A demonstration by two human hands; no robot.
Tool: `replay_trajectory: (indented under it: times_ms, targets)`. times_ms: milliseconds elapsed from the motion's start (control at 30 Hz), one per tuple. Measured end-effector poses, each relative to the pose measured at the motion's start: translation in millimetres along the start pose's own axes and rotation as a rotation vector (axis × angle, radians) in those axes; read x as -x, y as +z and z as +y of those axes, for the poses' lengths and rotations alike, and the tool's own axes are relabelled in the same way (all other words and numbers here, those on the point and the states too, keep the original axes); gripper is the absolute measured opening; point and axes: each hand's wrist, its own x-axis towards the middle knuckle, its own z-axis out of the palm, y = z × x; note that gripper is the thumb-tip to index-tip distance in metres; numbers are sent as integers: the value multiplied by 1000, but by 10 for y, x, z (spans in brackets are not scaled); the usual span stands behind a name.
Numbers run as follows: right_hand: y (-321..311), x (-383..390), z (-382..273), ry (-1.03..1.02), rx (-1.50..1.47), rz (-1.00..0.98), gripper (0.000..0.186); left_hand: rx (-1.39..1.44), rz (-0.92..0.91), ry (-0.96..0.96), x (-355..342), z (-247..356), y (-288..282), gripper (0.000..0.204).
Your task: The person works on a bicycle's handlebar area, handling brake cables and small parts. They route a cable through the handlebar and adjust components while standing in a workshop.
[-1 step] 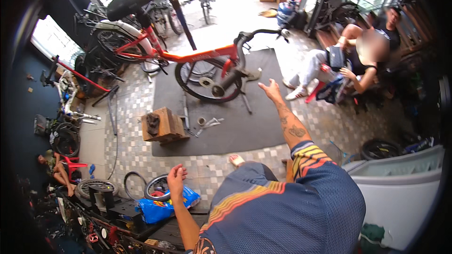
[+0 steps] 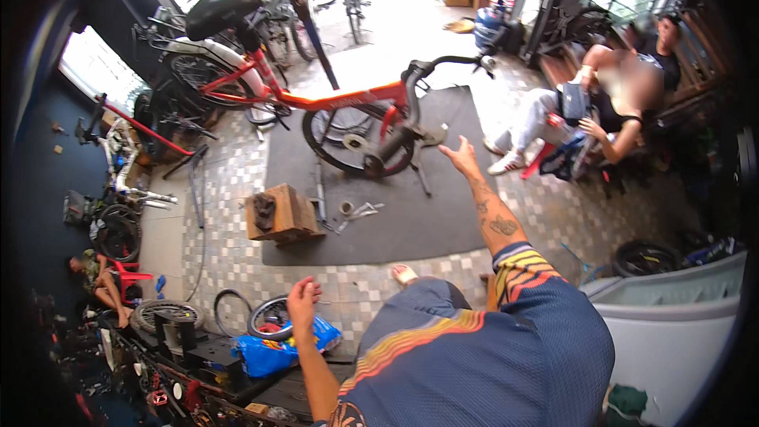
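My right hand (image 2: 462,156) is stretched forward, thumb and fingers apart, with nothing in it. It is nearest to a grey metal piece (image 2: 434,137) at the end of a thick dark tube (image 2: 389,152) on the front of a red bicycle (image 2: 340,100); a small gap seems to lie between them. The bicycle has a black saddle (image 2: 225,12) and curved dark handlebars (image 2: 455,61). Lower left, my left hand (image 2: 304,299) hangs in the air with loosely bent fingers, empty, above a blue plastic bag (image 2: 273,354) and a small wheel (image 2: 270,318).
A wooden block (image 2: 281,217) with a dark metal part on top stands on the grey mat (image 2: 379,229), beside loose tools (image 2: 362,213). Two people (image 2: 617,111) sit at the right, another person (image 2: 103,285) at the far left. A white chest (image 2: 672,316) stands close on my right.
The whole scene has shifted slightly to the right and down in the picture. Both hands keep nearly the same pose; nothing has been taken hold of or let go.
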Motion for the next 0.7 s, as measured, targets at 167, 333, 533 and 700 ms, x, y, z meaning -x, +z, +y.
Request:
replay_trajectory:
  times_ms: [167,333,533,700]
  targets:
    - [483,-272,-75,-229,-117,-74,74,45,-161,-49,-232,186,833,32]
    - [862,854,-282,-443,-391,-352,23,121,-431,-292,-193,247,1486,41]
    - [778,2439,-722,-1,-848,-687,31,831,-619,-550,-688,169,1865,55]
    - [263,2505,-604,-20,-986,-691,41,986,-226,-677,-1457,-2,1373,38]
